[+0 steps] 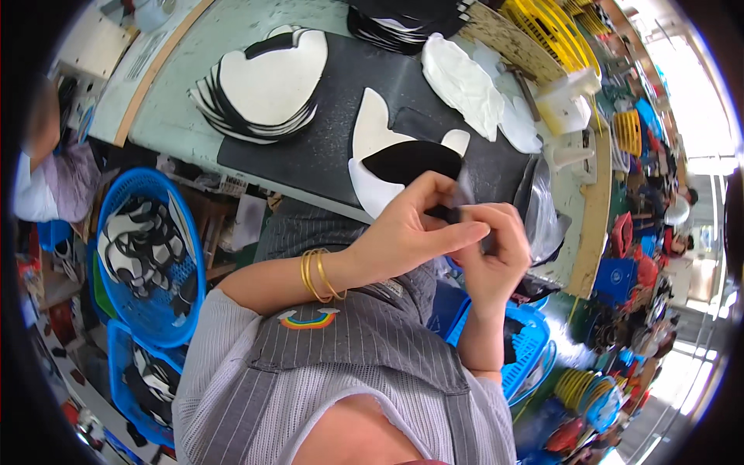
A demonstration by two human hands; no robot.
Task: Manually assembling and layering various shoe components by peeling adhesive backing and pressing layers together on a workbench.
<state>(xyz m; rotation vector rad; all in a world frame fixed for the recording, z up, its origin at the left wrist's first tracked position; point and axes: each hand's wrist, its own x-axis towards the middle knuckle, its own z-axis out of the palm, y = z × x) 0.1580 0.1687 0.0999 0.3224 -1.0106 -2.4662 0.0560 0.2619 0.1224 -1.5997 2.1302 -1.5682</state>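
My left hand [411, 225], with gold bangles at its wrist, is closed with thumb and fingers bent in front of the table edge. Against it my right hand [496, 244] is curled, its fingertips meeting the left ones. Between them shows a small dark piece, blurred by motion; its kind I cannot make out. Just beyond my left fingers is a black oval piece [407, 160], overlapping a white curved cut-out piece [370, 120] with a dark edge. Whether the left hand touches the oval is unclear.
A stack of white, black-edged pieces [267, 77] lies on the black mat [333, 101]. Crumpled white sheet material [463, 85] and a white container [570, 105] are at the right. Blue baskets [203, 256] of cut pieces stand left. Black pieces [395, 27] are piled at the back.
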